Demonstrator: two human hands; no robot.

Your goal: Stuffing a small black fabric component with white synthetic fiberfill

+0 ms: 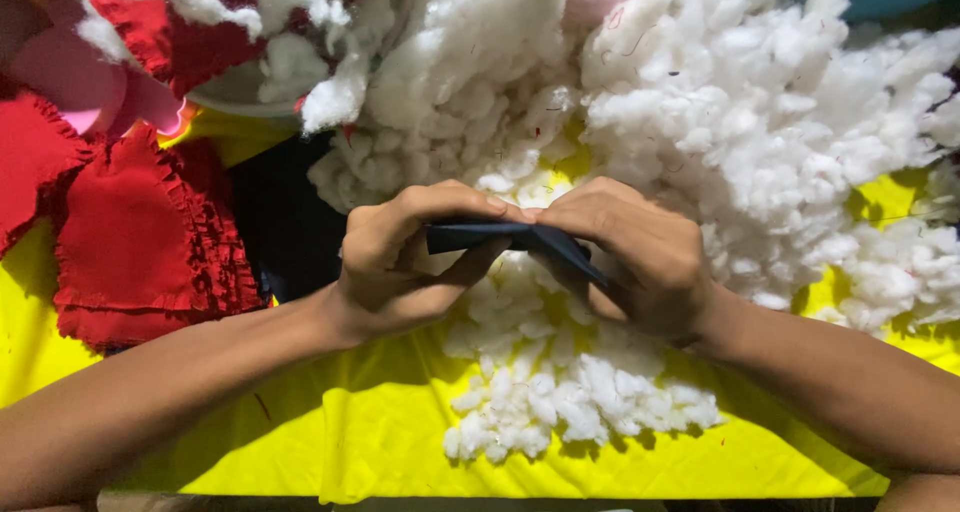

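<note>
left hand (400,262), right hand (630,252), dark cloth (500,236) half hidden

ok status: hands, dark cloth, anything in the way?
Left hand and right hand both pinch the dark cloth. Cloth held above the white stuffing. Nothing between the hands; red cloth off to the left.

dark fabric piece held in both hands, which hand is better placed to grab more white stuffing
Probably the right hand: the big heap of white stuffing lies right beside it. The left hand also pinches the dark fabric piece, with red cloth on its side.
</note>
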